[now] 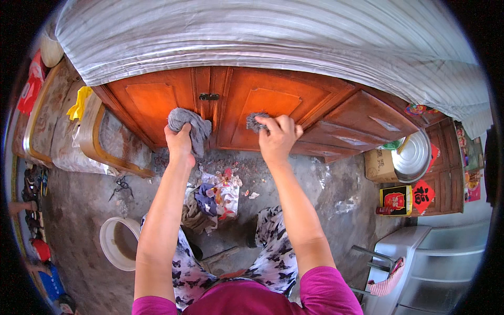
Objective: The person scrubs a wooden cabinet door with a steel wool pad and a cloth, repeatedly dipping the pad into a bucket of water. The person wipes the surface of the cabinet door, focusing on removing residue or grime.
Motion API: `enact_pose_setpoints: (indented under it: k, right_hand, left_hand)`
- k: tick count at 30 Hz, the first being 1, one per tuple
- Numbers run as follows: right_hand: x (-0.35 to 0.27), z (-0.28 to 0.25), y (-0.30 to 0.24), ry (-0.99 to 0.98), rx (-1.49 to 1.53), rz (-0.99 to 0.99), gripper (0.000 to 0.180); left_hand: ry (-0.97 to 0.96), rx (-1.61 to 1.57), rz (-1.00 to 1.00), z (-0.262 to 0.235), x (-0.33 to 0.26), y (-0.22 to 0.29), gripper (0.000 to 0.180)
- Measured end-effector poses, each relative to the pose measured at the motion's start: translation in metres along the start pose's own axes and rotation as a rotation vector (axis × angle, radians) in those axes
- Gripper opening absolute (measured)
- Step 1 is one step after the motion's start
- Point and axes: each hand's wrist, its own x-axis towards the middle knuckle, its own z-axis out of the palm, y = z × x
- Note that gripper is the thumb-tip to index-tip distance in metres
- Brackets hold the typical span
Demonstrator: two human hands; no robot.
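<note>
My left hand (pixel 179 140) grips a bunched grey rag (pixel 190 124) and holds it against the left door of a wooden cabinet (pixel 157 97). My right hand (pixel 279 135) presses a smaller grey scrubbing pad (pixel 255 122) flat on the right cabinet door (pixel 273 102). A small metal latch (pixel 209 96) sits between the two doors, above both hands. Both arms reach forward from the lower edge, over my patterned trousers.
A pile of cloths and wrappers (pixel 212 199) lies on the concrete floor below the doors. A white bucket (pixel 119 242) stands at lower left, scissors (pixel 122 185) nearby. At right are a metal basin (pixel 415 155), a cardboard box (pixel 379 164) and a grey plastic cabinet (pixel 436 262).
</note>
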Motion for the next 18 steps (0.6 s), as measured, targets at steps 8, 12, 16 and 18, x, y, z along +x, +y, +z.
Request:
enact_pose_setpoints:
  k: [8, 12, 16, 18]
  right_hand:
    - [0.009, 0.007, 0.01, 0.168, -0.01, 0.0, 0.033]
    - [-0.009, 0.02, 0.008, 0.041, -0.012, -0.039, 0.033]
    - [-0.005, 0.004, 0.009, 0.025, 0.001, -0.038, 0.034]
    - [0.01, -0.002, 0.01, 0.187, -0.037, -0.005, 0.032]
  left_hand:
    - [0.005, 0.034, 0.008, 0.002, -0.002, -0.001, 0.03]
    - [0.012, 0.005, -0.016, 0.008, -0.008, 0.006, 0.03]
    - [0.024, -0.001, -0.032, 0.005, -0.014, 0.01, 0.035]
    - [0.003, 0.001, -0.023, 0.006, -0.015, 0.012, 0.035]
